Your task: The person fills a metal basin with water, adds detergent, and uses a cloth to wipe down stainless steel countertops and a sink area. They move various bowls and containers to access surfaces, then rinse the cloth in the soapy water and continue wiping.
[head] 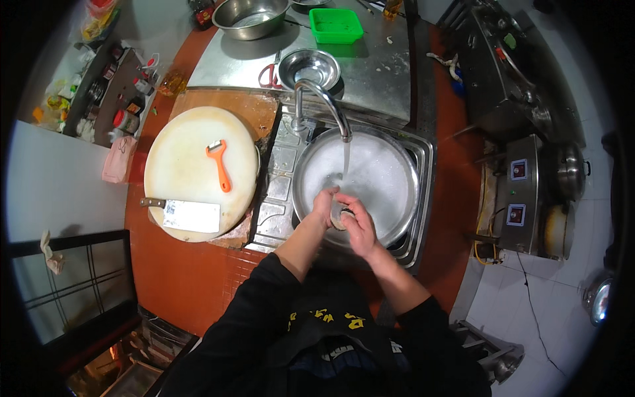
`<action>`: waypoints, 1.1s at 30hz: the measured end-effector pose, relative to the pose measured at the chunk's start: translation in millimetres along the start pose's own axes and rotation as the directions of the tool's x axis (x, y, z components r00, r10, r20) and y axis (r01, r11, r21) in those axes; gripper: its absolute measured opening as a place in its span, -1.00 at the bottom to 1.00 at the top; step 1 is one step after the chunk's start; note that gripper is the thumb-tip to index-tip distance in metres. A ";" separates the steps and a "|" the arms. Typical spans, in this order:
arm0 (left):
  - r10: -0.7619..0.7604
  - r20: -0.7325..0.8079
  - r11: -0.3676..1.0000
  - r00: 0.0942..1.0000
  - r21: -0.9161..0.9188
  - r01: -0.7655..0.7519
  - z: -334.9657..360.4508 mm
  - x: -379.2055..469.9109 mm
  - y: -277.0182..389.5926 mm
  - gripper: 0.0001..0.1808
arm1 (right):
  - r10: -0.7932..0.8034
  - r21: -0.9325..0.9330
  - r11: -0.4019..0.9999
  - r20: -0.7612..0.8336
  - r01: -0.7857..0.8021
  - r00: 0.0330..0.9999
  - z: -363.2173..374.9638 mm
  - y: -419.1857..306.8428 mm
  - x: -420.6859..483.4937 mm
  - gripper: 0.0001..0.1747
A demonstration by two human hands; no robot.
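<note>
Over the front rim of a round stainless steel basin (413, 198), both of my hands are close together. My left hand (323, 206) grips a small rounded, pale object (339, 214) from the left. My right hand (361, 228) holds the same object from the right, fingers curled over it. Its dark part shows between the fingers, but what it is I cannot tell. A stream of water (346, 161) runs from the curved chrome faucet (322, 88) into the basin, just beyond my fingertips. White, bubbly water (379, 173) fills much of the basin, which sits in the metal sink (426, 193).
Left of the sink, a round cutting board (188, 149) bears an orange peeler (218, 166) and a cleaver (191, 216). Behind the faucet are a small metal bowl (310, 69), red-handled scissors (269, 77), a green plastic basket (336, 26) and a large metal bowl (250, 20).
</note>
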State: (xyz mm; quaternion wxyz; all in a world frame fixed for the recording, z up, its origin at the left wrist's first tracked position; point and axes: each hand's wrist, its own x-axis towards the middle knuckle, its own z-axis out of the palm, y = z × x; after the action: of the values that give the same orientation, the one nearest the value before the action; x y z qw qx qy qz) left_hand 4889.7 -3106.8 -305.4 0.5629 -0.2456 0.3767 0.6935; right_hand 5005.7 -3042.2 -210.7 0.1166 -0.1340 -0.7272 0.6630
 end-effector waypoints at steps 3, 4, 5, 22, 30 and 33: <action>0.114 0.025 0.993 0.993 -0.045 -0.113 -4.5 15.4 -8.3 -0.76 | -0.012 -0.024 1.000 -0.180 0.008 0.984 19.1 26.2 4.6 -0.54; 0.113 -0.033 0.983 0.993 -0.140 -0.116 -2.1 16.6 -14.0 -0.76 | -0.060 -0.077 0.996 -0.248 0.042 0.967 20.2 36.4 9.8 -0.55; 0.078 -0.134 0.967 0.988 -0.231 -0.108 1.4 15.8 -19.6 -0.76 | -0.118 -0.138 0.987 -0.312 0.078 0.943 21.4 46.7 15.2 -0.57; 0.084 -0.115 0.932 0.990 0.361 -0.037 -3.7 -38.7 4.6 -0.29 | 0.289 -0.830 0.505 -0.093 -0.235 0.953 -22.3 137.0 43.1 -0.79; 0.165 -0.014 0.594 0.986 0.799 -0.088 -14.4 -25.6 1.8 -0.07 | 0.374 -0.667 0.698 0.030 -0.260 0.927 -44.9 58.6 54.1 -0.77; 0.424 0.318 0.162 0.848 0.895 -0.417 -15.8 -12.9 -7.8 -0.07 | 0.211 -0.373 0.911 0.059 -0.174 0.976 -48.0 9.0 44.6 -0.71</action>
State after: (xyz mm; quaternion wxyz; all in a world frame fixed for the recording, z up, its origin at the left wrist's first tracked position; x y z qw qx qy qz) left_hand 4899.1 -3126.5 -306.9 0.3803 0.2442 0.7629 0.4623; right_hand 4980.9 -2981.0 -215.5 -0.0122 -0.1915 -0.8259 0.5301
